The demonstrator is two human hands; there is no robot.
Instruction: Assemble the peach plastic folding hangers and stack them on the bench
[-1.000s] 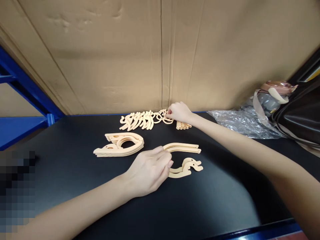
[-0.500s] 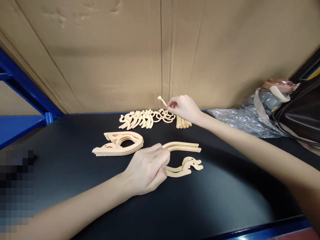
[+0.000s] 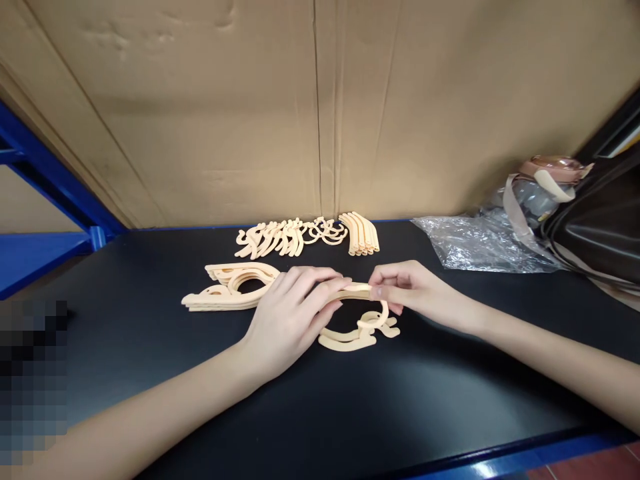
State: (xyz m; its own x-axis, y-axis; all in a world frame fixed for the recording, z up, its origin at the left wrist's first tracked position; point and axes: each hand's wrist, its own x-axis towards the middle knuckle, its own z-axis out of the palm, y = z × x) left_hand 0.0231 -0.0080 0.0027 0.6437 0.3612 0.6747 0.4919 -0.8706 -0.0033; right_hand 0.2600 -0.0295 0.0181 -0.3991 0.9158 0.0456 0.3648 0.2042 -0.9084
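Observation:
In front of me, my left hand [image 3: 297,310] closes its fingertips on the left part of a beige curved plastic strip [image 3: 356,293]. At the strip's right end, my right hand [image 3: 413,293] pinches a thin beige hook [image 3: 384,313], whose bend hangs below the fingers. How the hook meets the strip is hidden by my fingertips. Just below lie beige pieces with animal-shaped ends [image 3: 347,342], partly behind the hook. Left of my left hand rests a stack of beige folding hangers [image 3: 225,300], its right end covered by that hand.
Along the back lie a row of wavy beige pieces [image 3: 270,239], a heap of hooks [image 3: 327,231] and a bundle of curved strips [image 3: 360,233]. Clear plastic wrap [image 3: 470,247] and a bottle [image 3: 537,193] stand right, before a cardboard wall [image 3: 225,120]. Blue frame [image 3: 50,173] is left.
My right hand has come down and toward me from the back with the hook, to the strip's right end. My left hand has loosened from a fist, its fingers now stretched along the strip.

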